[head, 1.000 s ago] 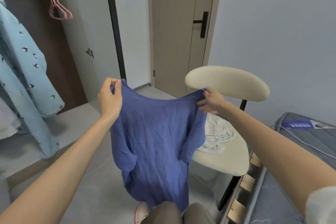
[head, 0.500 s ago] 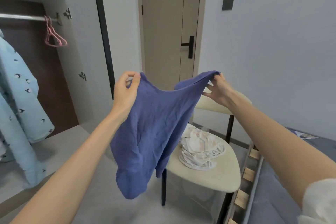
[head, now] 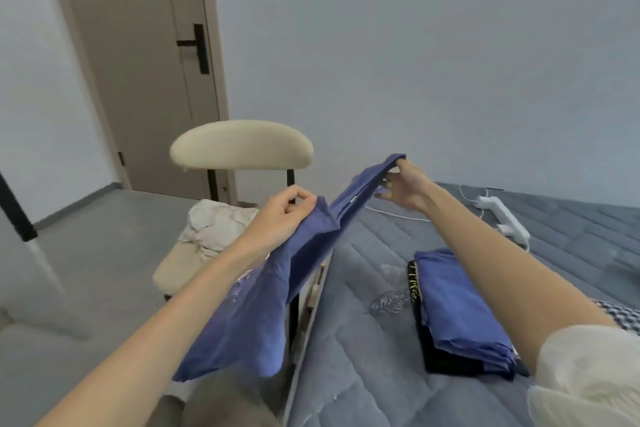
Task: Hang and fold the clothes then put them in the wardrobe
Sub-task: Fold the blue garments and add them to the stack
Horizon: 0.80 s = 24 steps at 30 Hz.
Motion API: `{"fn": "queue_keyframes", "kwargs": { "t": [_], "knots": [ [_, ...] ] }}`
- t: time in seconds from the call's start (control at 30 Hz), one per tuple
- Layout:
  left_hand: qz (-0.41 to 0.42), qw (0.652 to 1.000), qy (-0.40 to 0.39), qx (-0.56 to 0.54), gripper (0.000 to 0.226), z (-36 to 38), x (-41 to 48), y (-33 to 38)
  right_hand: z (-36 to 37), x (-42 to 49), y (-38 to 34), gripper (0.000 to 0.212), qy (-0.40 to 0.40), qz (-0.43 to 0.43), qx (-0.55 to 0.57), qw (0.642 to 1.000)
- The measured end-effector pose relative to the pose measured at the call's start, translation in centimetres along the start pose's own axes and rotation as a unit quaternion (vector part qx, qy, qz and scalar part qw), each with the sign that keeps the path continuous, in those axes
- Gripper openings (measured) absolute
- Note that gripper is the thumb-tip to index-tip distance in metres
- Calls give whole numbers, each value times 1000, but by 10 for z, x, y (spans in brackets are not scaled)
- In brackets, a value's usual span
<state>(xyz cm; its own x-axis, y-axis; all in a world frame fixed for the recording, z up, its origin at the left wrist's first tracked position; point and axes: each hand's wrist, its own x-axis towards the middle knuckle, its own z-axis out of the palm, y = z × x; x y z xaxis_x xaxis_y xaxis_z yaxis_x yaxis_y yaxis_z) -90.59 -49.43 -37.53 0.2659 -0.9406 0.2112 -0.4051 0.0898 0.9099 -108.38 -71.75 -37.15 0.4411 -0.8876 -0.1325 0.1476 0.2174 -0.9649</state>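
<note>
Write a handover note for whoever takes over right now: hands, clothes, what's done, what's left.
Left hand pinches one end of the blue shirt; right hand holds the other end, out over the bed.
Done: a folded pile lies on the bed.
Left: fold this shirt, deal with the white clothes on the chair, then put everything in the wardrobe, which is out of view.

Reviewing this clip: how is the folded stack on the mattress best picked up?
Probably by its two long edges, coming in from both sides and under the black bottom layer. The stack lies flat and loose on the mattress, so pinching the top alone would peel it off. First the left hand and right hand must put down the shirt.
</note>
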Motion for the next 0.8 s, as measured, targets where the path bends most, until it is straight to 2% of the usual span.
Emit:
{"fn": "queue_keyframes", "kwargs": {
  "t": [0.13, 0.37, 0.47, 0.6, 0.8],
  "knots": [
    [-3, 997, -48, -58, 17, 83, 0, 12, -88, -29, 10, 21, 59, 1, 45, 997],
    [-4, 980, -178, -89, 16, 213, -11, 38, -216, -87, 25, 24, 149, -4, 122, 981],
    [5, 970, -219, -109, 17, 261, -19, 54, -257, -107, 23, 26, 177, -21, 143, 974],
    [25, 955, -285, -79, 19, 321, -36, 63, -304, -133, 27, 25, 212, -23, 130, 968],
    [-36, 940, -333, -61, 19, 378, -59, 35, -360, -167, 67, 14, 238, 38, 114, 964]
  ]
}}
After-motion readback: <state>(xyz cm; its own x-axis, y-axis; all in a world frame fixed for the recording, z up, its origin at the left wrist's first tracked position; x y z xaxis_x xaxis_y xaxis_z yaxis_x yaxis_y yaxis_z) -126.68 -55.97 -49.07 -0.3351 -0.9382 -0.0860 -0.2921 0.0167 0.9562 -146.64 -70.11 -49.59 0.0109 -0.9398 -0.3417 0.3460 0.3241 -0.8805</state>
